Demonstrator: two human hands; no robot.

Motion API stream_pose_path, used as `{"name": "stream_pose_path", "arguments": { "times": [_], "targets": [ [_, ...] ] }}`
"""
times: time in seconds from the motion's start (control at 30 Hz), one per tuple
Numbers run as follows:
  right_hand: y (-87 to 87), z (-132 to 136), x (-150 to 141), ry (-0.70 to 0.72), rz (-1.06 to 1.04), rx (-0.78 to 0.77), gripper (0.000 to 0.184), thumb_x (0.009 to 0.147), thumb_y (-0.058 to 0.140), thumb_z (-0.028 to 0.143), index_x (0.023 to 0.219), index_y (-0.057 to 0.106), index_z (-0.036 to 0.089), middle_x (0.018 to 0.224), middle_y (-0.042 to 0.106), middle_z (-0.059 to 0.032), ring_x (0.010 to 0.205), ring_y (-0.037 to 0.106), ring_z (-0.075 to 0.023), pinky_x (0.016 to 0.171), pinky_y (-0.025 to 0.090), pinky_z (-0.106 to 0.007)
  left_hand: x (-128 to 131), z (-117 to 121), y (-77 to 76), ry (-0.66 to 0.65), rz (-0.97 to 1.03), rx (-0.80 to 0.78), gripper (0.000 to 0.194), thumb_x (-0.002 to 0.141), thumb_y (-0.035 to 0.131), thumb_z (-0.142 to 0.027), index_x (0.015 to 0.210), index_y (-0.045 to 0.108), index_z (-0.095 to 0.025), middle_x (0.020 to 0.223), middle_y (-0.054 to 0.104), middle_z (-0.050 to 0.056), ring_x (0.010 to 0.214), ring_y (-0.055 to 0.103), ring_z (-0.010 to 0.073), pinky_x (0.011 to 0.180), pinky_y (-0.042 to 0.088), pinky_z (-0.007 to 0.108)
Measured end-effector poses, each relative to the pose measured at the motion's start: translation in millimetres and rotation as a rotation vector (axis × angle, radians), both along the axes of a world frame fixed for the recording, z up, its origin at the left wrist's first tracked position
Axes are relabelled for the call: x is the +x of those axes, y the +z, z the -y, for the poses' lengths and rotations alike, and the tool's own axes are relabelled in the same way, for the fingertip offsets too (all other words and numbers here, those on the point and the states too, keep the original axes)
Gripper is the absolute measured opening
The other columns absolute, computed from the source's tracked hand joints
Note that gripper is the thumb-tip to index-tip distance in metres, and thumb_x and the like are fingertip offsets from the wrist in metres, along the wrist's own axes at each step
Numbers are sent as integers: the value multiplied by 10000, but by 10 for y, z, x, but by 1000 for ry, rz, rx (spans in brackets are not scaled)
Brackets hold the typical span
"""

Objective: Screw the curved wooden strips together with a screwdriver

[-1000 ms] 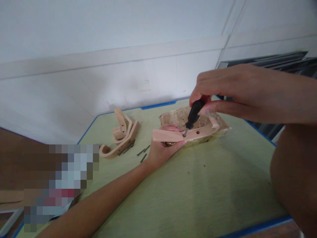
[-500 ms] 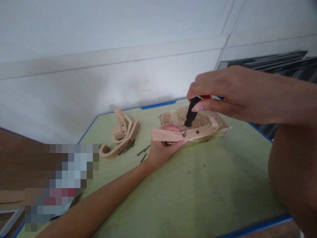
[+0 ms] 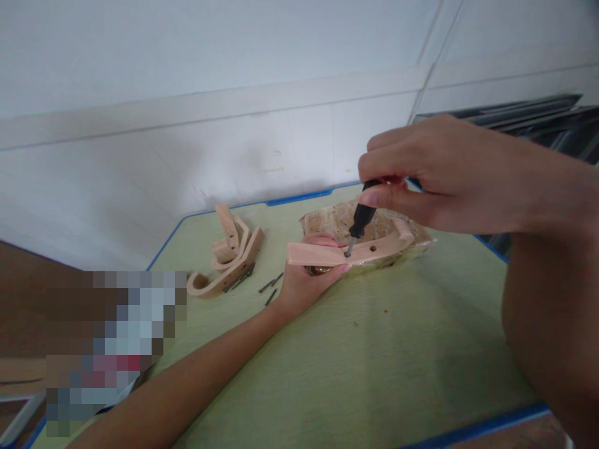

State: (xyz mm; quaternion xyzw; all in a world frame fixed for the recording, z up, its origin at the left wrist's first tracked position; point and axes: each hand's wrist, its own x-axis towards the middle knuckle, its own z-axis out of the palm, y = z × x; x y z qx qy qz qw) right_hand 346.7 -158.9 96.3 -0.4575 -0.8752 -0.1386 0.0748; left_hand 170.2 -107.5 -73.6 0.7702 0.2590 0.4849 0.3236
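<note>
The pale green desk (image 3: pixel 412 349) has a blue rim, its far edge beside a white wall (image 3: pixel 262 149). Dark bars (image 3: pixel 505 115) lie beyond the right edge, which the right arm partly hides. Near the far left corner sit loose hooks (image 3: pixel 225 252) and screws (image 3: pixel 271 297). Toward the far right corner, the left hand's (image 3: pixel 302 287) grip holds a wooden hook (image 3: pixel 318 254) over a wrapped block (image 3: pixel 327 219); the right hand's (image 3: pixel 421 171) grip wraps a screwdriver (image 3: pixel 362 217), tip at 1 of 2 visible holes.

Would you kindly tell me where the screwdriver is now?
The screwdriver is right of centre in the head view, in the right hand, its tip at the held wooden hook.
</note>
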Motion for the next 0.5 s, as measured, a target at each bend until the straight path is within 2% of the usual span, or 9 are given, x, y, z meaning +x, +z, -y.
{"name": "stream_pose_path", "arguments": {
  "times": [0.2,0.5],
  "targets": [
    [7,-10,-4,-44,16,-12,298,824,388,302,551,379,180,530,401,9,485,336,-104,501,241,-272,9,1,19,2,20,-7,227,632,690,-206,829,577,-197,883,614,53,949,551,202,875,429,391],
    [-25,-47,-51,-69,26,70,352,824,356,361,522,383,184,476,357,11,461,285,-111,507,184,-278,8,4,15,-8,35,-1,237,631,693,-190,837,576,-186,888,616,52,954,549,192,881,426,378]
  ]
}}
